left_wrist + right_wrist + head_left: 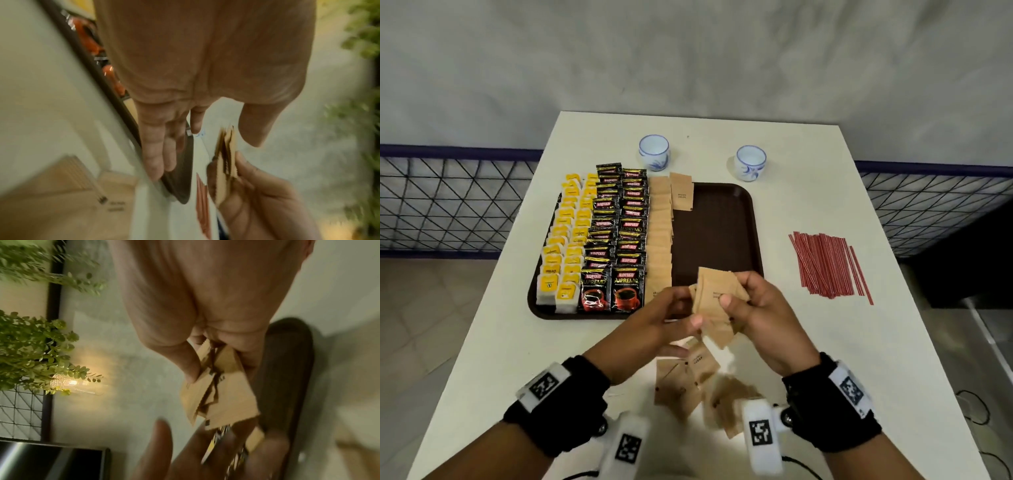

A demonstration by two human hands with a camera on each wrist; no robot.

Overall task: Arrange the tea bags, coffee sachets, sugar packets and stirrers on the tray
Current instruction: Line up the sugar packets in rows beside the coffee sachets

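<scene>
Over the front edge of the brown tray (pixel 717 222), my right hand (pixel 743 294) pinches a fanned bunch of brown sugar packets (pixel 714 303). The right wrist view shows the same bunch (pixel 226 394) between thumb and fingers. My left hand (pixel 678 322) hovers just left of it, fingers straight and thumb apart (pixel 255 129). On the tray's left half lie rows of yellow tea bags (pixel 565 240), black coffee sachets (pixel 616 233) and sugar packets (pixel 659 233). Several loose sugar packets (pixel 688 380) are strewn on the table below my hands. The red stirrers (pixel 825 263) are heaped right of the tray.
Two white-and-blue cups (pixel 654 152) (pixel 750 162) stand behind the tray on the white table (pixel 825 342). The tray's right half is bare. A wire-mesh railing (pixel 448 198) runs behind the table on both sides.
</scene>
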